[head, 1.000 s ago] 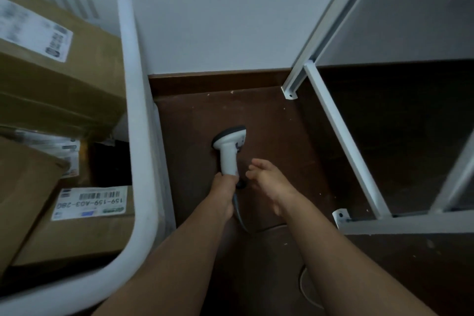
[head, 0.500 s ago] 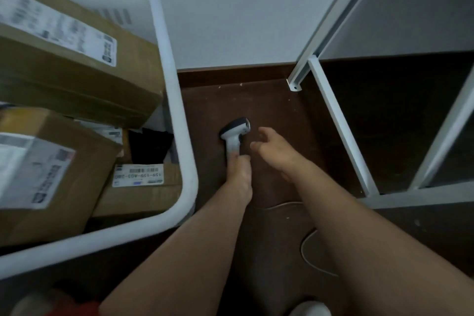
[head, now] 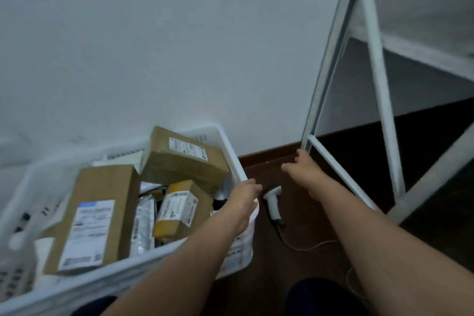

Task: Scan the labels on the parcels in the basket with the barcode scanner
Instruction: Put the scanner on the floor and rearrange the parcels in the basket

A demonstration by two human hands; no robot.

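The white barcode scanner (head: pixel 272 202) lies on the dark floor between my hands, its thin cable (head: pixel 307 247) trailing toward me. My left hand (head: pixel 242 199) hovers over the right corner of the white basket (head: pixel 236 159), just left of the scanner, holding nothing. My right hand (head: pixel 306 174) is raised to the scanner's right with fingers spread, close to the shelf frame. Several cardboard parcels fill the basket: a tall box with a white label (head: pixel 100 215), a box at the back (head: pixel 183 159) and a small yellow-taped box (head: pixel 179 209).
A white metal shelf frame (head: pixel 379 84) stands at the right, its lower bar near my right hand. A pale wall (head: pixel 179 46) rises behind the basket. A grey plastic mailer (head: pixel 143 226) lies among the boxes. My dark-clothed knees show at the bottom edge.
My left hand has let go of the scanner and moved left over the basket corner. My right hand rose toward the shelf frame. My head lifted and drew back, showing more of the basket.
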